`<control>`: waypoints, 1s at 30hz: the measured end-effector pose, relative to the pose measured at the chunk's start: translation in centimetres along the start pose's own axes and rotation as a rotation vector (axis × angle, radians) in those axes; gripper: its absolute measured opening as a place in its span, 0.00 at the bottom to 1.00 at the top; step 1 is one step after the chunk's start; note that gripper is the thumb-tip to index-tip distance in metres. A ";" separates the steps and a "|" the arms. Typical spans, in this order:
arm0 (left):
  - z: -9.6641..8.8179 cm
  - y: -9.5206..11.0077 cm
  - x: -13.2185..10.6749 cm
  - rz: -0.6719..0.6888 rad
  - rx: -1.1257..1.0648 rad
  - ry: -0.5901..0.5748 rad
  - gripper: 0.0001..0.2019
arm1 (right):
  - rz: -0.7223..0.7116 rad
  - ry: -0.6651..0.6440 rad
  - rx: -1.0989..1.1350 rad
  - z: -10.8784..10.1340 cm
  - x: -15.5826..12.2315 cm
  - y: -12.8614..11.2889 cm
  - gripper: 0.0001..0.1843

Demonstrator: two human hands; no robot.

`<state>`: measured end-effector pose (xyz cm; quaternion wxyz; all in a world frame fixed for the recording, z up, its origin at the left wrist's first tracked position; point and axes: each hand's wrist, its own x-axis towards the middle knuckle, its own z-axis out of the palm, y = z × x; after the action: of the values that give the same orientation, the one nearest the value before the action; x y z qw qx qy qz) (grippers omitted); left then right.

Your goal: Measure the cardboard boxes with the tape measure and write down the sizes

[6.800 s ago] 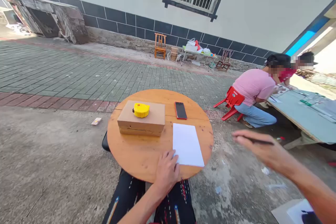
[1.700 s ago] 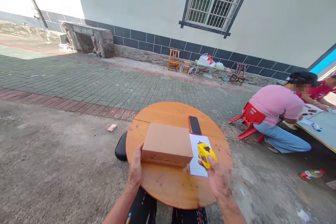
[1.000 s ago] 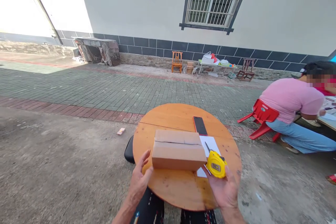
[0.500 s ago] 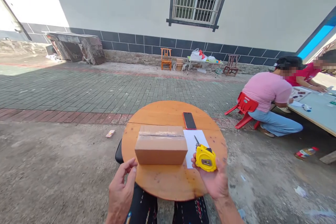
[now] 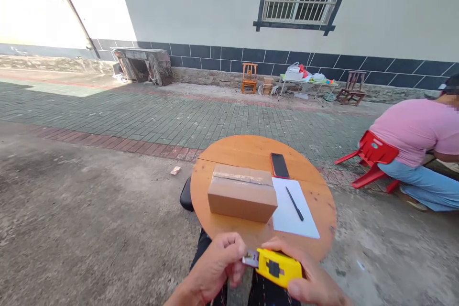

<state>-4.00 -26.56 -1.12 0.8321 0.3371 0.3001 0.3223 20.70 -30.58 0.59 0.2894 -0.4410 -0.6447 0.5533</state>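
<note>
In front of my lap, my right hand [image 5: 308, 272] is wrapped round a yellow tape measure [image 5: 281, 270]. A short length of its blade [image 5: 251, 258] sticks out on the left side. My left hand [image 5: 227, 258] pinches the free end of that blade between thumb and fingers. Just beyond both hands, a taped cardboard box [image 5: 242, 196] sits on the round wooden table [image 5: 229, 150]. To the box's right lies a white sheet of paper [image 5: 287, 215] with a black pen [image 5: 294, 204] on it.
A red-edged phone [image 5: 279, 165] lies behind the paper. On the right, a person in a pink top [image 5: 412, 124] sits on a red plastic chair [image 5: 376, 148]. Chairs and a small loaded table [image 5: 308, 80] stand along the far wall.
Both hands have come together over my lap, bringing the tape measure leftward off the paper. A bit of blade now shows, with my left hand on its end. My view has turned left.
</note>
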 end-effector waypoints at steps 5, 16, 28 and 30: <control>-3.3 6.5 -1.9 0.137 -0.026 0.150 0.26 | 0.120 0.306 0.034 -2.4 -1.1 1.3 0.39; -8.0 15.6 5.0 0.209 0.487 0.449 0.21 | -0.033 0.966 0.034 -8.4 7.0 -2.1 0.27; -9.1 15.3 9.2 0.080 0.761 0.510 0.16 | 0.061 1.014 0.017 -11.1 8.7 -2.4 0.27; -9.1 15.1 9.3 0.093 0.796 0.514 0.15 | 0.051 1.019 -0.012 -11.4 8.8 -2.1 0.26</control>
<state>-9.83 -7.79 2.26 0.5220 0.5522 0.5808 0.2922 26.07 -17.54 4.09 0.5510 -0.6721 -0.4138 0.2710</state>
